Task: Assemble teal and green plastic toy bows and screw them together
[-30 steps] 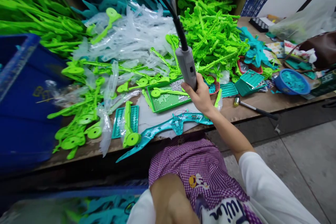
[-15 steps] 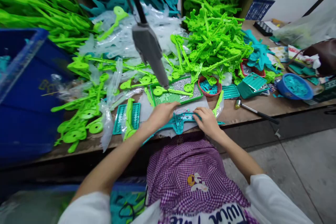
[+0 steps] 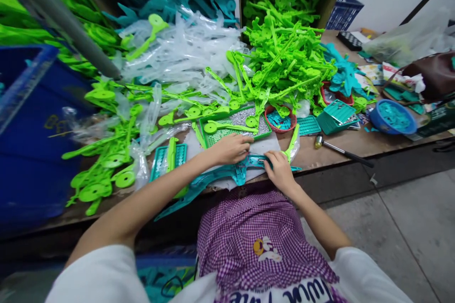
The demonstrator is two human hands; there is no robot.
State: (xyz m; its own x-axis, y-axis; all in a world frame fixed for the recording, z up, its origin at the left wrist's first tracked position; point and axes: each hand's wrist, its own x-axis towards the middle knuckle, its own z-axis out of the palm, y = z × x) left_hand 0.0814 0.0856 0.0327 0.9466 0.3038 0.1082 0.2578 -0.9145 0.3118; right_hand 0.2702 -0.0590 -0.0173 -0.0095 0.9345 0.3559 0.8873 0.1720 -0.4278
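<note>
A long teal plastic piece (image 3: 209, 177) lies along the table's front edge, its left end sticking out past the edge. My left hand (image 3: 232, 148) is over its middle, fingers bent together; what they pinch, if anything, is too small to make out. Around the right part of the teal piece my right hand (image 3: 279, 166) is closed, beside a small metal part (image 3: 261, 160) set in it. Just behind the hands, a green tray (image 3: 220, 138) holds many small silvery pieces, with a lime green part (image 3: 231, 127) lying across it.
A blue bin (image 3: 39, 137) stands at left. Heaps of lime green parts (image 3: 284, 52) and clear-wrapped parts (image 3: 185, 52) fill the back. Rightward are a red basket (image 3: 294, 124), teal trays (image 3: 336, 120), a hammer (image 3: 341, 150) and a blue bowl (image 3: 408, 125). A grey pole (image 3: 74, 28) hangs at upper left.
The grey hanging tool has swung from the centre to the upper left. My left hand has shifted slightly right, its fingers curled in, and the teal piece's left end shows more.
</note>
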